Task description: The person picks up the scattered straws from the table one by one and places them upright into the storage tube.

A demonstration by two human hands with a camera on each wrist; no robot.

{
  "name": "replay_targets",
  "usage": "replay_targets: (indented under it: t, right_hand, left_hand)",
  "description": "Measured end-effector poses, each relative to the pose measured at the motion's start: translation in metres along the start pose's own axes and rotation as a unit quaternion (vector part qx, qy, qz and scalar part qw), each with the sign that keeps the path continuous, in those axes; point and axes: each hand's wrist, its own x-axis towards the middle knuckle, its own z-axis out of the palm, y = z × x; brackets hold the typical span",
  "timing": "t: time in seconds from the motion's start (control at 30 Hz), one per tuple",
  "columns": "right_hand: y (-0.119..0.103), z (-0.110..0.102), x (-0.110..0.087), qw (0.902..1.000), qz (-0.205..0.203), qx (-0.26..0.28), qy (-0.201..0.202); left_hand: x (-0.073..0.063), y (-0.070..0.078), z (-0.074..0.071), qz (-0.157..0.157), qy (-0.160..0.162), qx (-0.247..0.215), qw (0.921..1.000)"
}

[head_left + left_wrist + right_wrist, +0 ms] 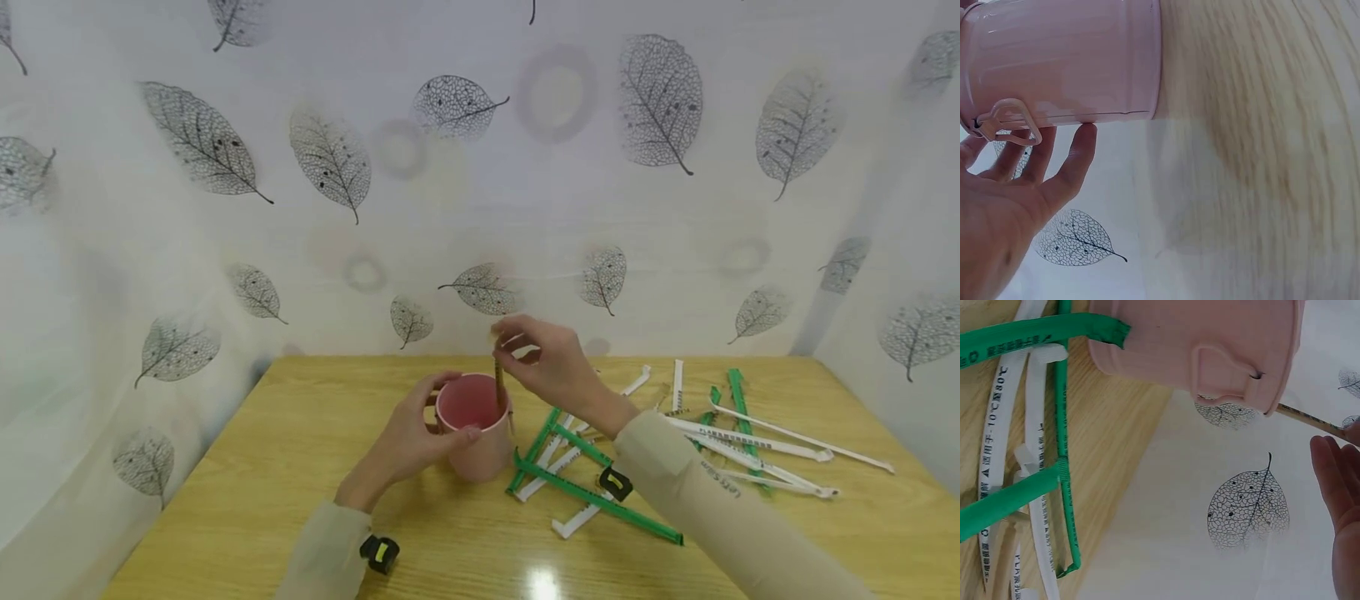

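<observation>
A pink bucket (480, 462) with small loop handles stands upright on the wooden table. My left hand (408, 435) grips it from the left, thumb over the front rim; in the left wrist view the fingers (1079, 156) spread along its side below a handle (1016, 119). Above the rim on the right, my right hand (551, 362) pinches the top of a thin brown straw (499, 383) with dark print. The straw stands nearly upright, its lower end inside the bucket. In the right wrist view the straw (1310, 419) sticks out past the rim toward my fingertips.
Right of the bucket lies a loose spread of straws in white wrappers (750, 435) and green wrappers (600, 496), several crossing each other under my right forearm. A pale curtain (480, 200) with leaf prints hangs behind the table (315, 417) and at both sides.
</observation>
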Motion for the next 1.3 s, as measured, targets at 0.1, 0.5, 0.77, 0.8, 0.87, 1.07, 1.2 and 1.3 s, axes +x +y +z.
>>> replay_targets:
  t: [0.1, 0.5, 0.77, 0.8, 0.87, 1.07, 1.2, 1.3]
  right_hand:
    - [0.001, 0.002, -0.003, 0.9998, 0.008, 0.001, -0.016]
    - [0.004, -0.018, -0.014, 0.9964, 0.046, -0.048, -0.052]
    - [0.026, -0.067, -0.046, 0.9675, 0.080, -0.155, -0.183]
    - [0.028, -0.072, -0.052, 0.9593, 0.087, -0.169, -0.208]
    - [0.032, -0.081, -0.065, 0.9406, 0.110, -0.189, -0.260]
    - [0.038, -0.084, -0.096, 0.9042, 0.172, -0.200, -0.336]
    - [0.042, -0.078, -0.111, 0.9074, 0.136, -0.218, -0.332]
    - [0.043, -0.073, -0.116, 0.9105, 0.097, -0.233, -0.328]
  left_hand:
    - [-0.001, -0.002, -0.002, -0.008, 0.012, 0.015, 0.9998]
    - [-0.004, -0.007, -0.004, -0.015, 0.039, 0.029, 0.9987]
    - [-0.006, -0.009, -0.005, -0.028, 0.044, 0.034, 0.9981]
    - [-0.006, -0.009, -0.005, -0.029, 0.044, 0.034, 0.9980]
    - [-0.007, -0.010, -0.005, -0.032, 0.045, 0.033, 0.9979]
    - [-0.006, -0.011, -0.005, -0.027, 0.042, 0.026, 0.9984]
    - [-0.005, -0.012, -0.004, -0.024, 0.040, 0.024, 0.9986]
    - [-0.004, -0.011, -0.004, -0.025, 0.041, 0.021, 0.9986]
